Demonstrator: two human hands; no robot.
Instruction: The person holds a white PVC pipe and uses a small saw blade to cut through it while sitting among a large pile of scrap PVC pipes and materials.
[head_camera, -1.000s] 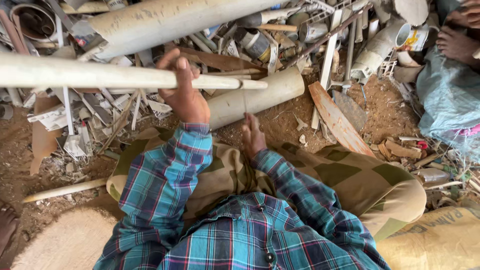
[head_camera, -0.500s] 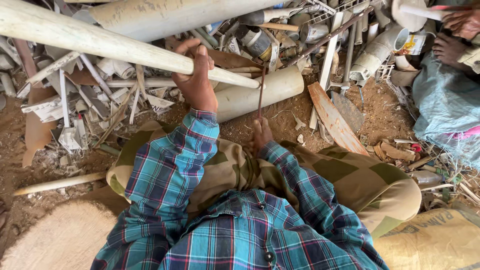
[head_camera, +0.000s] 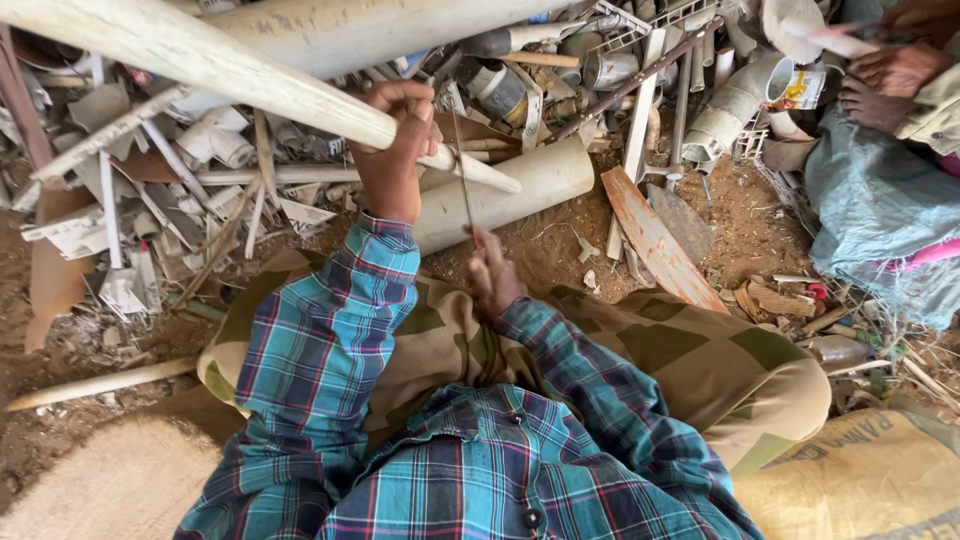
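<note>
Left hand is clenched round a long pale pipe, held slanted above the scrap heap on the dirt floor. Right hand, fingers pinched shut on a thin blade (prob. a hacksaw blade), sets it vs. the pipe near the left grip. No cut visible yet; pipe looks whole, so sawing remains.

The person wears a long-sleeved plaid shirt in teal, blue and dark navy crossed by thin red and white lines, buttoned down the front (one dark button shows near the bottom edge). The cuffs sit at the wrists, leaving both hands bare. The trousers are khaki with darker olive camouflage patches.
</note>
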